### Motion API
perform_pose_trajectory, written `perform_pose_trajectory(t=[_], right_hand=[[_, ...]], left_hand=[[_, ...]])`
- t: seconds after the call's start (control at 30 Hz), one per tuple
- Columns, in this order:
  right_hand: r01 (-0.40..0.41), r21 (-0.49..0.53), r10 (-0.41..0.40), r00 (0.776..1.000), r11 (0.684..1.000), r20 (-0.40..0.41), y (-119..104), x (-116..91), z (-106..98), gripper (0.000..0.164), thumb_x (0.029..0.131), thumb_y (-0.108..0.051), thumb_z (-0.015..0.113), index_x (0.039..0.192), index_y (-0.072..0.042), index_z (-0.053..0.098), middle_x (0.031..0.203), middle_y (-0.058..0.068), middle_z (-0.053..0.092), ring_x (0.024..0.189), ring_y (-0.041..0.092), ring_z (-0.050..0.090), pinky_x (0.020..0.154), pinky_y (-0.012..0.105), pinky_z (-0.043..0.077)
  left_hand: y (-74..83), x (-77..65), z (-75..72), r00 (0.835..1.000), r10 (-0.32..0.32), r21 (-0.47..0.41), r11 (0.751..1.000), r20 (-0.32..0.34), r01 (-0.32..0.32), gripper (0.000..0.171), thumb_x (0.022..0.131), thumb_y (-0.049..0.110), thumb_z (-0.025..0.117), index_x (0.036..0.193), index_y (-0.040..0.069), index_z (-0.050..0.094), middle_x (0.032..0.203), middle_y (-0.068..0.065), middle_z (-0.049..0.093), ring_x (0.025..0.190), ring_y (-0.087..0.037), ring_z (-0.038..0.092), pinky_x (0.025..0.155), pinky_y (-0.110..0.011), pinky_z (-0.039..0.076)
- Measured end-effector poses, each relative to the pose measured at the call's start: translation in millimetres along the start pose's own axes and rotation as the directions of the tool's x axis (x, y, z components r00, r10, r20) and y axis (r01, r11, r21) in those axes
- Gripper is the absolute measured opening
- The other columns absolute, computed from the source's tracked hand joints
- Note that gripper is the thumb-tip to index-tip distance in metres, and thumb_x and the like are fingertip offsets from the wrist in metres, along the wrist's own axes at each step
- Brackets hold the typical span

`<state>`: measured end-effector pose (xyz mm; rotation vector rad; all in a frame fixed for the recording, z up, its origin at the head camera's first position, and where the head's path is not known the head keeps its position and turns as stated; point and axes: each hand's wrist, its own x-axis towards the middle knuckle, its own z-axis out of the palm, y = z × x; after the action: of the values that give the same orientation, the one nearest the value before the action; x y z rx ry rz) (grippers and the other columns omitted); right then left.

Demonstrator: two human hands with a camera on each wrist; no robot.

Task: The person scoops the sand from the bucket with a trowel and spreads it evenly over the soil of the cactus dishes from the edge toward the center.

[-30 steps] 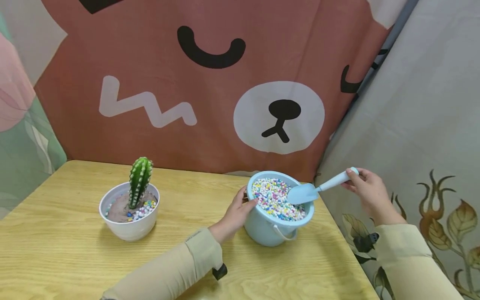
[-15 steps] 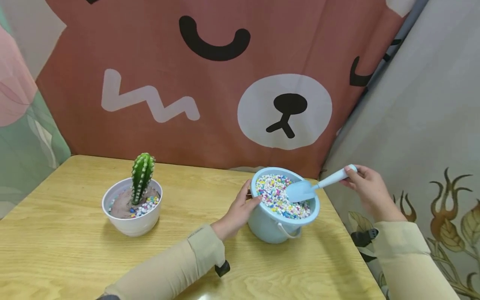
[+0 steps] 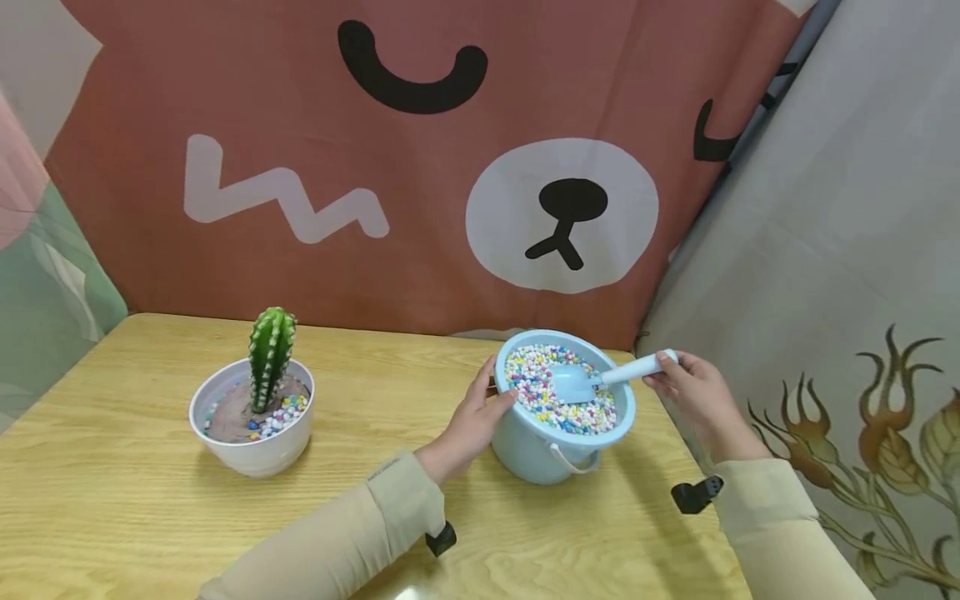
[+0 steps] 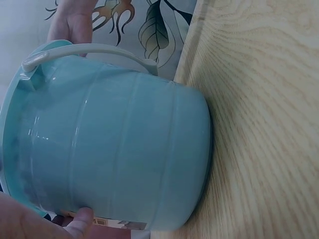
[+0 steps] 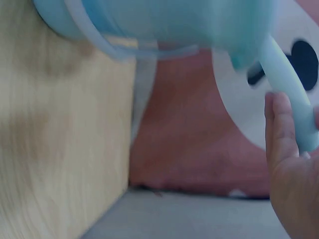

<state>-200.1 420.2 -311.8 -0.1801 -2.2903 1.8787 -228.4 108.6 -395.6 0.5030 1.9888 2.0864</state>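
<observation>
A light blue bucket (image 3: 528, 450) full of small multicoloured beads (image 3: 536, 375) stands on the wooden table. My left hand (image 3: 468, 425) grips its left side, thumb near the rim and fingers round the wall. In the left wrist view its fingers touch the lower edge of the bucket (image 4: 119, 144) as pictured. A pale blue toy shovel (image 3: 633, 368) reaches over the right rim, its blade lying among the beads. My right hand (image 3: 701, 400) pinches the end of its handle; in the right wrist view the hand (image 5: 294, 184) is beside the shovel handle (image 5: 291, 84).
On the left of the table (image 3: 360, 533) stands a white pot (image 3: 258, 454) with a green cactus (image 3: 272, 358), brown soil and some coloured beads. A curtain with an animal face (image 3: 427, 267) hangs behind the table, and a pale patterned curtain (image 3: 787, 275) hangs at the right.
My right hand has moved left and the shovel's blade has slid further left across the beads, toward the bucket's middle. The left hand keeps its grip on the bucket.
</observation>
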Motion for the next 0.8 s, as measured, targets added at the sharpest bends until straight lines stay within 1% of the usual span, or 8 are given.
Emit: perform_pose_trajectory(t=[0.07, 0.13, 0.27, 0.4, 0.5, 0.63, 0.8], right_hand=[[-0.025, 0.031, 0.026, 1.0, 0.999, -0.007, 1.6, -2.0, 7.7, 0.049, 0.099, -0.03, 0.052, 0.125, 0.01, 0.042, 0.096, 0.002, 0.06, 0.087, 0.007, 0.063, 0.085, 0.02, 0.051], [-0.036, 0.068, 0.036, 0.999, 0.997, -0.007, 3.0, -3.4, 14.0, 0.049, 0.1, -0.028, 0.051, 0.127, 0.011, 0.04, 0.097, 0.003, 0.058, 0.087, 0.007, 0.061, 0.085, 0.02, 0.051], [-0.036, 0.106, 0.036, 0.999, 0.994, 0.007, 5.9, -5.8, 21.6, 0.048, 0.1, -0.025, 0.05, 0.127, 0.013, 0.039, 0.1, 0.003, 0.056, 0.088, 0.007, 0.06, 0.086, 0.02, 0.05], [-0.047, 0.183, 0.05, 0.999, 0.982, -0.011, 6.2, -10.1, 26.9, 0.039, 0.099, -0.024, 0.052, 0.12, 0.007, 0.043, 0.099, 0.003, 0.057, 0.087, 0.008, 0.061, 0.085, 0.02, 0.051], [-0.049, 0.219, 0.056, 0.998, 0.974, -0.026, 4.6, -14.0, 31.8, 0.037, 0.098, -0.025, 0.054, 0.119, 0.005, 0.044, 0.1, 0.005, 0.055, 0.087, 0.009, 0.061, 0.085, 0.02, 0.051], [-0.043, 0.221, 0.055, 0.997, 0.974, -0.051, 1.1, -18.0, 37.8, 0.041, 0.099, -0.025, 0.053, 0.122, 0.007, 0.042, 0.102, 0.006, 0.053, 0.087, 0.009, 0.06, 0.085, 0.02, 0.051], [-0.047, 0.226, 0.068, 0.994, 0.973, -0.089, 0.4, -20.9, 38.5, 0.039, 0.1, -0.024, 0.051, 0.122, 0.007, 0.043, 0.1, 0.005, 0.053, 0.083, 0.009, 0.06, 0.083, 0.019, 0.051]], left_hand=[[0.2, -0.2, 0.2, 1.0, 0.005, 0.01, 1.0, -0.001, -0.005, 0.069, 0.099, 0.034, 0.052, 0.156, 0.025, 0.014, 0.149, -0.01, 0.032, 0.134, -0.031, 0.033, 0.107, -0.053, 0.032], [0.9, -0.1, 0.5, 1.0, 0.004, 0.018, 1.0, -0.003, -0.004, 0.069, 0.099, 0.034, 0.051, 0.156, 0.026, 0.013, 0.15, -0.01, 0.031, 0.135, -0.032, 0.032, 0.107, -0.053, 0.031], [2.0, -1.6, 1.6, 1.0, -0.005, 0.02, 1.0, -0.011, 0.005, 0.069, 0.1, 0.035, 0.051, 0.156, 0.025, 0.012, 0.152, -0.011, 0.028, 0.136, -0.033, 0.031, 0.108, -0.054, 0.029], [2.0, -1.7, 1.0, 1.0, -0.017, 0.021, 1.0, -0.004, 0.018, 0.07, 0.1, 0.035, 0.05, 0.156, 0.024, 0.011, 0.154, -0.011, 0.025, 0.137, -0.032, 0.029, 0.109, -0.053, 0.028], [2.4, -2.1, -0.5, 1.0, -0.024, 0.018, 1.0, -0.003, 0.024, 0.069, 0.1, 0.035, 0.05, 0.156, 0.025, 0.011, 0.154, -0.01, 0.025, 0.138, -0.031, 0.028, 0.109, -0.052, 0.028], [3.3, -3.3, -2.1, 1.0, -0.009, 0.009, 1.0, -0.009, 0.009, 0.068, 0.1, 0.033, 0.05, 0.156, 0.024, 0.012, 0.153, -0.01, 0.026, 0.137, -0.031, 0.029, 0.109, -0.051, 0.029], [3.2, -3.3, -1.0, 1.0, 0.002, 0.004, 1.0, 0.003, -0.002, 0.068, 0.1, 0.031, 0.051, 0.156, 0.022, 0.012, 0.153, -0.011, 0.025, 0.137, -0.031, 0.029, 0.108, -0.051, 0.03]])
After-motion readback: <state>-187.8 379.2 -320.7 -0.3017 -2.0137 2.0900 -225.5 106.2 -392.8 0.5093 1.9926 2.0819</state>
